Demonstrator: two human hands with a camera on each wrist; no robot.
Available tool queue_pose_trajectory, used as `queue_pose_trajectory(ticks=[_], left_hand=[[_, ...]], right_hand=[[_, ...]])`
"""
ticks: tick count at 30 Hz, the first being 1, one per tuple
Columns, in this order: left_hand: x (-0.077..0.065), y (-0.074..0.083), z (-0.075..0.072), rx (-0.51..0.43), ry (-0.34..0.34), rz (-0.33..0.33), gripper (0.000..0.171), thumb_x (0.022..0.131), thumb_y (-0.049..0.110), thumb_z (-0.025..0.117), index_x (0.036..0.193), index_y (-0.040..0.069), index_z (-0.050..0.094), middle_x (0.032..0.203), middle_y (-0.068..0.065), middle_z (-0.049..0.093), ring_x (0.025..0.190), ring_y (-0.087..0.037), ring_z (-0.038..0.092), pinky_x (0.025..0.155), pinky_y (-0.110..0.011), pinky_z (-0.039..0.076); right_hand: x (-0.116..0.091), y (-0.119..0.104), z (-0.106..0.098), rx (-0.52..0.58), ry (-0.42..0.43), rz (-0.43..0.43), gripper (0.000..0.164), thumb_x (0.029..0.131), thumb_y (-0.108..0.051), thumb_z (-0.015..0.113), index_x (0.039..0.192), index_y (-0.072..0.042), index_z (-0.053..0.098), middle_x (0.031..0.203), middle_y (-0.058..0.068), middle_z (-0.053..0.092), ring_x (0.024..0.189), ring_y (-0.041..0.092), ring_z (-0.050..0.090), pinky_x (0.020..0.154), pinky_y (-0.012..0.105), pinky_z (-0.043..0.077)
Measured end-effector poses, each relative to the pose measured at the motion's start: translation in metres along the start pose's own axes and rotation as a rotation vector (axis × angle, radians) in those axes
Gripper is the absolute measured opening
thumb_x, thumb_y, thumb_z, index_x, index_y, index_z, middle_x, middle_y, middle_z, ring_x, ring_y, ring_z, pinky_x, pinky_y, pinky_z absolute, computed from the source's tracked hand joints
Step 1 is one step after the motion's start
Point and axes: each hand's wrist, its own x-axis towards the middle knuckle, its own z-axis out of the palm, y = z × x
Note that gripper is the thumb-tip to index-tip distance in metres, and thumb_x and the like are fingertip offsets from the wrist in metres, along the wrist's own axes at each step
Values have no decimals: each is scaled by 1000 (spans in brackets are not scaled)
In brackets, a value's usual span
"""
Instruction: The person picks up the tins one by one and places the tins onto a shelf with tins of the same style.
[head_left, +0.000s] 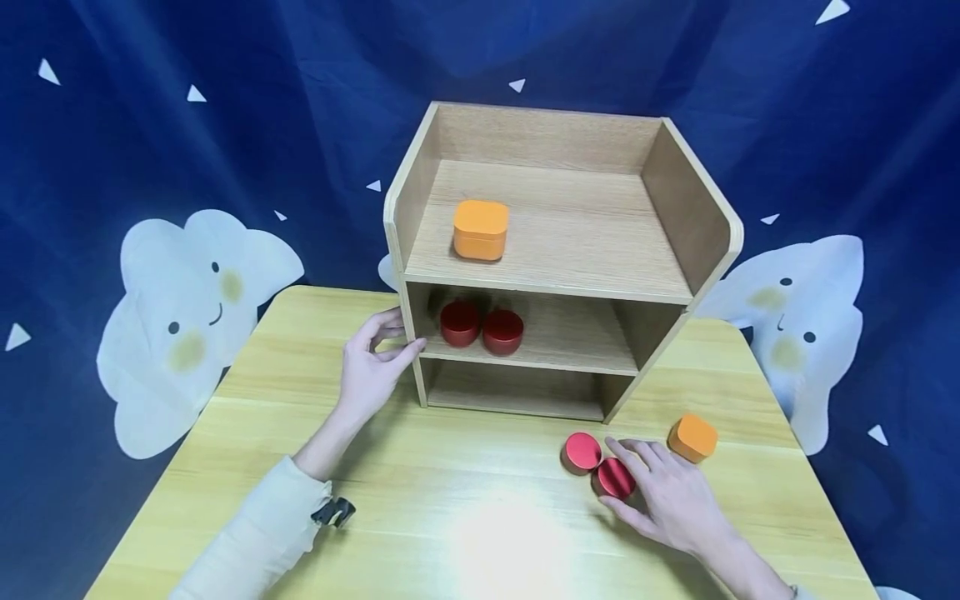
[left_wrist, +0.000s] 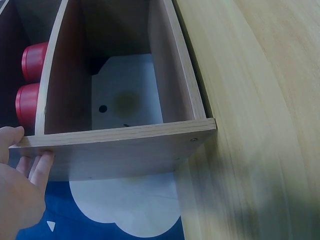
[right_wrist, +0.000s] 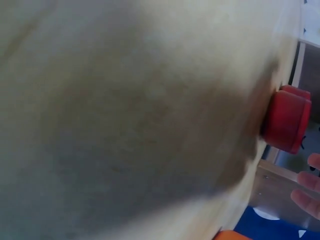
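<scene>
My left hand (head_left: 372, 367) holds the left side panel of a wooden shelf unit (head_left: 525, 360), thumb at the front edge and fingers along the outside. Two red round tins (head_left: 459, 323) stand side by side on its middle shelf; the left wrist view shows these red tins (left_wrist: 28, 102) too. On the table, my right hand (head_left: 667, 496) is spread around a red tin (head_left: 614, 478), thumb and forefinger on either side with a gap visible. Touching or nearly touching that one is another red tin (head_left: 581, 453). Fingertips (right_wrist: 307, 182) show beside the red tin (right_wrist: 286, 122) in the right wrist view.
An orange rounded box (head_left: 480, 230) sits on the unit's top level, towards the left. Another orange box (head_left: 693, 437) lies on the table (head_left: 405, 517) just beyond the right hand. A blue curtain (head_left: 337, 100) with clouds hangs behind the table.
</scene>
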Motion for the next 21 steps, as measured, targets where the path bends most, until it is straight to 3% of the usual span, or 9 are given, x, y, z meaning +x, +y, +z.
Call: queue_pose_trajectory(ticks=[15,21], left_hand=[[1,1,1,-5,6,-2,48,84,-9,82,129,-6,67,125,-27,71,98,1,67,80,-16,66],[0,1,1,-5,9,2,47,84,-9,82,129,-6,67,125,-27,71,98,1,67,80,-17,66]], right_hand=[[-20,6,11,-2,-45,12,72,79,-62,79,133,-14,71,114,2,73,95,21,70,65,39,64],[-22,8,13,3,-40,8,70,81,-61,78,133,-14,71,115,1,72,95,20,70,66,39,63]])
